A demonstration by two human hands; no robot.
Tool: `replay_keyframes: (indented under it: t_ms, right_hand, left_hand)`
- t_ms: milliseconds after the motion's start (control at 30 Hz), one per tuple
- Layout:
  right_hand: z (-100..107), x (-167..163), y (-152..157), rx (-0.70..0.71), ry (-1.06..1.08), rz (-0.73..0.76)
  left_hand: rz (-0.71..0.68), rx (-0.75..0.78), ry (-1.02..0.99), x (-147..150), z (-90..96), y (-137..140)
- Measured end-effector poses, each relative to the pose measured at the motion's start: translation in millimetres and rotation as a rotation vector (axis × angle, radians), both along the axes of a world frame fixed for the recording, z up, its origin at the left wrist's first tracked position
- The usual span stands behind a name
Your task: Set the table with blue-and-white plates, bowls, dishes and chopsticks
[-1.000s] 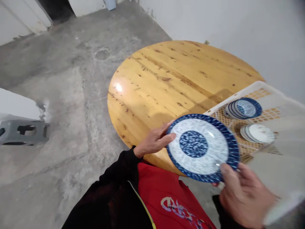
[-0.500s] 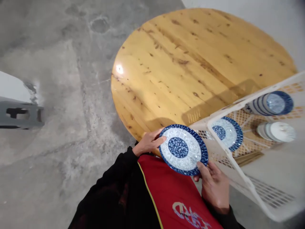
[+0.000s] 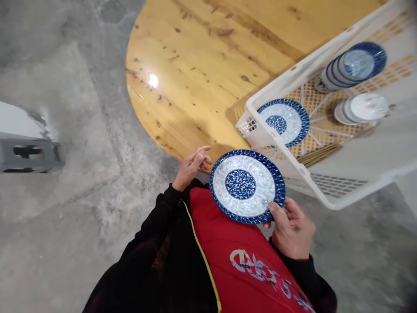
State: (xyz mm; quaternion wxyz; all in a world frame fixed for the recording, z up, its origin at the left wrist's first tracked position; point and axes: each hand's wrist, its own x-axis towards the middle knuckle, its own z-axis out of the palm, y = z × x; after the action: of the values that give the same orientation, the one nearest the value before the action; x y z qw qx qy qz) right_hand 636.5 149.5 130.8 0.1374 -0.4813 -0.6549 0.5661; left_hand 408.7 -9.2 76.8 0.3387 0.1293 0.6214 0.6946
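A blue-and-white plate (image 3: 221, 191) with a dark patterned centre is held level in front of my body. My right hand (image 3: 293, 228) grips its lower right rim, thumb on top and fingers underneath. Just left of the plate, my left hand (image 3: 193, 165) is open and empty, its fingers loosely bent and apart from the rim. In the white plastic basket (image 3: 312, 187) on the right lies another blue-rimmed plate (image 3: 295, 124). Beside it are a stack of blue-rimmed bowls (image 3: 358, 65), some white cups or bowls (image 3: 365, 108) and a bundle of chopsticks (image 3: 321, 155).
A round wooden table (image 3: 195, 78) stands ahead, with the basket at its right side. At the far left is a grey plastic stool (image 3: 32, 154) on the concrete floor (image 3: 81, 226).
My left hand has let go of the plate and moved slightly away to the left. My right hand still holds it. The view has shifted, so table and basket appear higher and further left.
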Motion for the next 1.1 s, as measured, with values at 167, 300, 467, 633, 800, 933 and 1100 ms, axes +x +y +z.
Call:
replay_keyframes:
  t_ms: [167,300,467,633,800,933,1100]
  right_hand:
    - [-6,47,3,-0.044,-0.101,-0.079]
    - [-10,63,9,-0.038,-0.160,-0.128]
    - [-28,58,14,-0.024,-0.060,-0.072]
    - [-42,20,2,-0.003,0.010,0.064]
    - [-46,-43,-25,-0.006,0.098,0.097]
    - [-59,-108,-53,-0.024,0.133,0.072]
    - [-76,-196,-99,-0.068,0.120,-0.014]
  left_hand:
    - [0.240,-0.053,-0.041,33,-7.1,-17]
    - [0.373,-0.131,-0.039,55,-4.3,-38]
    - [0.231,-0.205,0.011,77,7.0,-44]
    - [-0.074,-0.211,0.136,67,23.5,-27]
    - [-0.124,-0.279,0.278,14,24.8,-28]
    - [-0.166,-0.344,0.327,-58,10.5,-49]
    - [-0.236,-0.419,0.402,-162,-11.5,-80]
